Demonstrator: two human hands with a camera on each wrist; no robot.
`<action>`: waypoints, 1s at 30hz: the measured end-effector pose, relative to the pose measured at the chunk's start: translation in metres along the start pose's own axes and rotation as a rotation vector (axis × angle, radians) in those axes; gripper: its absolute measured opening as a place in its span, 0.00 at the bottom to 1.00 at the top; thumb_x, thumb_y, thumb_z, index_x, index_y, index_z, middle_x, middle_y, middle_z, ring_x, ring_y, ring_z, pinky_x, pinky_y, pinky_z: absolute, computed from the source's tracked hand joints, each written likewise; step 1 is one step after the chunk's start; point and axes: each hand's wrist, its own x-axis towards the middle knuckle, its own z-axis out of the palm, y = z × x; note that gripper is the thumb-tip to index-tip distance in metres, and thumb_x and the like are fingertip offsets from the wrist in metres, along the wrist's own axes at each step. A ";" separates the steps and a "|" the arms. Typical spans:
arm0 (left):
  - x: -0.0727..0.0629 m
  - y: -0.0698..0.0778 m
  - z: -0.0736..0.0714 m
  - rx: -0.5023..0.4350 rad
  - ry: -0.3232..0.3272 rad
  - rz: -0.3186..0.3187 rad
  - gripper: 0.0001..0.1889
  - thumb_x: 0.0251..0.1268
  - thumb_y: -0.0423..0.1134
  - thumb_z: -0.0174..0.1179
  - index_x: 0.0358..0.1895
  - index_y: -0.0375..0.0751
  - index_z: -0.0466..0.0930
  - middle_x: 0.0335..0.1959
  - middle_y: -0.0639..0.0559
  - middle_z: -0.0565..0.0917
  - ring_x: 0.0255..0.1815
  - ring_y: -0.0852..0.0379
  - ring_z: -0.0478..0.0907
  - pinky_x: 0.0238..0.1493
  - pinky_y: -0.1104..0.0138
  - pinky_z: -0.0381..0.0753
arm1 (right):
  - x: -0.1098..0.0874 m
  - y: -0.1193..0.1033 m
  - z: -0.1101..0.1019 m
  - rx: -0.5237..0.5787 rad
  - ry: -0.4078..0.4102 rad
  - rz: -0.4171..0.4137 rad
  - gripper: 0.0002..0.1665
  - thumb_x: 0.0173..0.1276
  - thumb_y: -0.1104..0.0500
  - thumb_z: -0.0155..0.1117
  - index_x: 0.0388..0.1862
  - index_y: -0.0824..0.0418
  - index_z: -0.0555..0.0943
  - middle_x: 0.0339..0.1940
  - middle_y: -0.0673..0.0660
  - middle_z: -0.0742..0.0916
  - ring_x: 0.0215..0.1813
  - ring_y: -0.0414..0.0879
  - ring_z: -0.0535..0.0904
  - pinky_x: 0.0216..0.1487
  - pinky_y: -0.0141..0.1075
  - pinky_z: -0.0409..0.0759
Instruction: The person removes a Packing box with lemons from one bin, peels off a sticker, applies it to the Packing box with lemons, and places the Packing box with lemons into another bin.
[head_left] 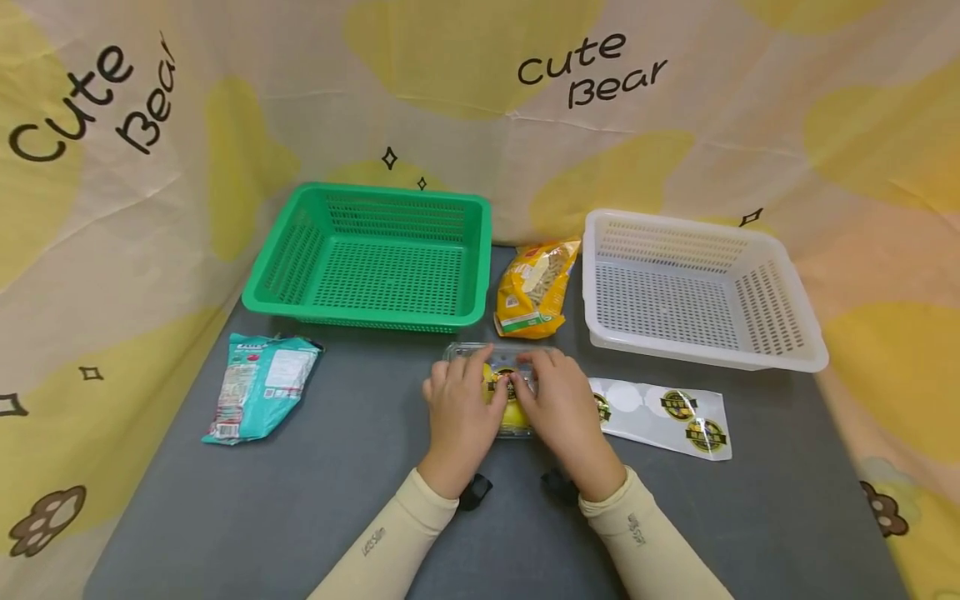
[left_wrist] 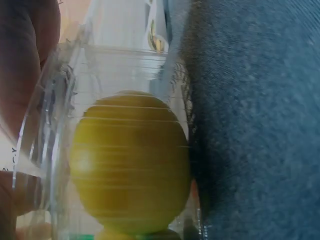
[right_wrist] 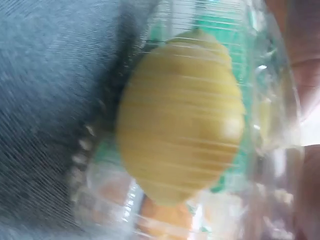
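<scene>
Between both hands, a clear plastic clamshell box (head_left: 517, 432) sits on the table with yellow lemons (head_left: 513, 417) inside. A round black-and-gold sticker (head_left: 501, 383) lies on its lid. My left hand (head_left: 461, 408) rests on the box's left side, its fingers extended over the lid. From the right, my right hand (head_left: 564, 408) rests on the lid too, and both thumbs press at the sticker. In the left wrist view a lemon (left_wrist: 132, 160) shows through the ribbed side wall. A lemon (right_wrist: 182, 117) also appears through the wall in the right wrist view.
To the right of the box lies a white sticker sheet (head_left: 641, 421) with several round stickers. Behind stand a green basket (head_left: 367, 315), a yellow food bag (head_left: 536, 292) and a white basket (head_left: 705, 356). A teal snack bag (head_left: 262, 387) lies at left.
</scene>
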 end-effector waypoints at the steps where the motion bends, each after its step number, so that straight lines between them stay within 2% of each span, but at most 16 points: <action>1: -0.001 -0.001 0.000 0.006 0.000 -0.005 0.26 0.64 0.43 0.78 0.63 0.42 0.85 0.41 0.46 0.81 0.43 0.44 0.69 0.42 0.51 0.64 | -0.001 0.000 0.002 -0.007 0.017 0.005 0.19 0.71 0.56 0.76 0.55 0.63 0.87 0.38 0.58 0.82 0.40 0.55 0.76 0.41 0.48 0.76; 3: -0.002 -0.002 0.001 0.017 0.001 -0.017 0.27 0.64 0.46 0.78 0.64 0.42 0.84 0.49 0.42 0.79 0.49 0.41 0.69 0.45 0.48 0.65 | -0.002 0.000 0.006 -0.007 0.054 0.020 0.21 0.70 0.55 0.76 0.57 0.64 0.86 0.46 0.63 0.81 0.46 0.60 0.75 0.46 0.51 0.75; 7: -0.002 -0.006 0.003 0.022 -0.009 -0.045 0.31 0.65 0.49 0.77 0.68 0.43 0.81 0.57 0.40 0.75 0.57 0.38 0.66 0.51 0.44 0.64 | -0.003 0.003 0.012 0.015 0.099 0.062 0.25 0.71 0.54 0.75 0.61 0.64 0.84 0.59 0.68 0.76 0.57 0.65 0.70 0.53 0.58 0.71; 14: -0.001 -0.008 0.003 0.009 -0.038 -0.090 0.32 0.66 0.49 0.76 0.70 0.42 0.79 0.62 0.38 0.73 0.61 0.36 0.65 0.52 0.43 0.64 | 0.002 0.004 0.014 0.050 0.054 0.183 0.30 0.72 0.50 0.73 0.67 0.64 0.79 0.72 0.69 0.69 0.70 0.68 0.62 0.61 0.62 0.67; 19: -0.001 -0.010 0.001 0.005 -0.049 -0.105 0.31 0.66 0.48 0.76 0.69 0.41 0.80 0.62 0.38 0.74 0.62 0.36 0.65 0.52 0.43 0.63 | 0.004 0.004 0.017 0.063 0.033 0.202 0.30 0.75 0.50 0.71 0.68 0.63 0.79 0.74 0.69 0.69 0.73 0.69 0.61 0.64 0.63 0.65; 30: -0.002 -0.016 -0.006 -0.023 -0.057 -0.117 0.30 0.66 0.44 0.77 0.68 0.40 0.80 0.62 0.37 0.74 0.62 0.35 0.64 0.53 0.42 0.62 | 0.003 0.005 0.015 0.067 0.036 0.205 0.30 0.75 0.50 0.71 0.68 0.64 0.79 0.75 0.69 0.68 0.73 0.70 0.60 0.66 0.67 0.62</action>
